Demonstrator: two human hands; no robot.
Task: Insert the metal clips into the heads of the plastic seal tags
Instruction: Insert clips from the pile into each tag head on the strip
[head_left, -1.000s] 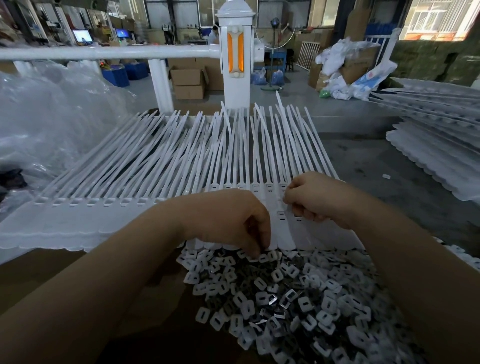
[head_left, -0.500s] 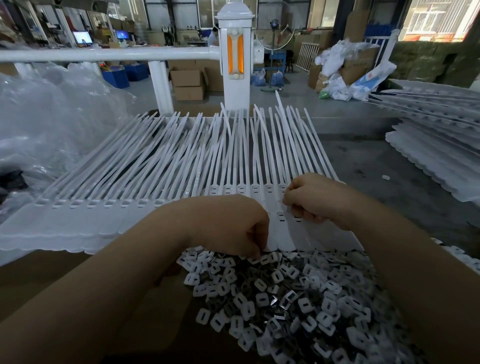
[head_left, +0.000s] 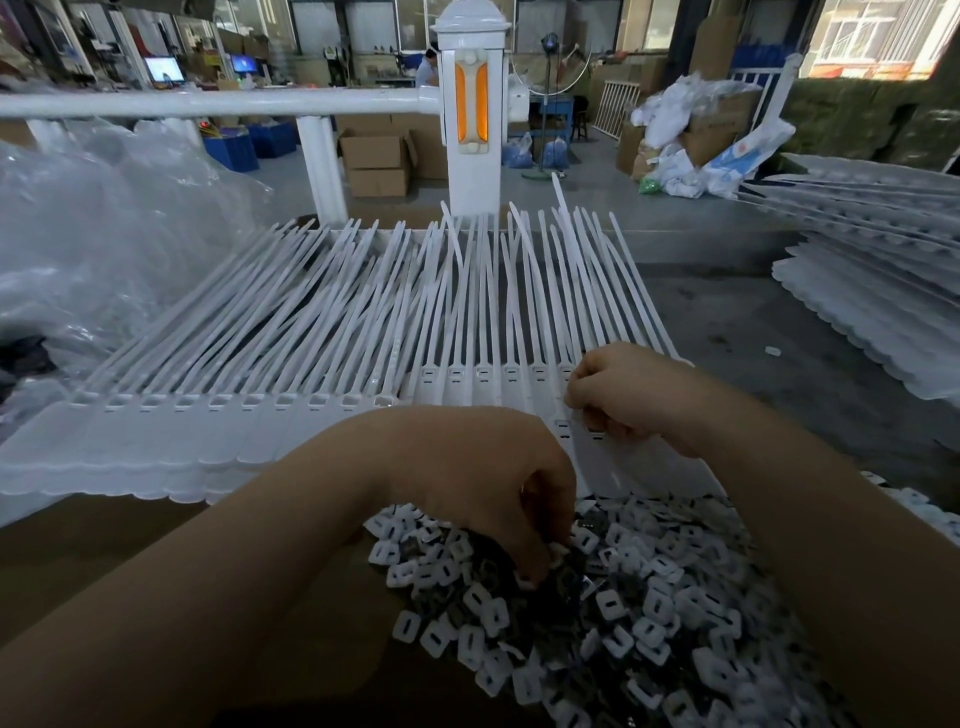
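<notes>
A row of white plastic seal tags (head_left: 322, 332) lies fanned out before me, heads toward me and tails pointing away. A heap of small clips (head_left: 639, 608), white pieces mixed with shiny metal ones, fills the near right. My left hand (head_left: 483, 478) reaches down into the heap with its fingertips curled among the clips; what they pinch is hidden. My right hand (head_left: 623, 395) is closed on the head of a seal tag at the right end of the row, holding it slightly lifted.
A brown cardboard surface (head_left: 104, 540) lies under the heap and tags. Crumpled clear plastic bags (head_left: 104, 234) sit at left. A white rail and post (head_left: 470, 104) stand behind. More stacked tag sheets (head_left: 872, 291) lie at right on the concrete floor.
My left hand has moved down from the tag heads into the clip heap. The right hand has stayed on the tag head.
</notes>
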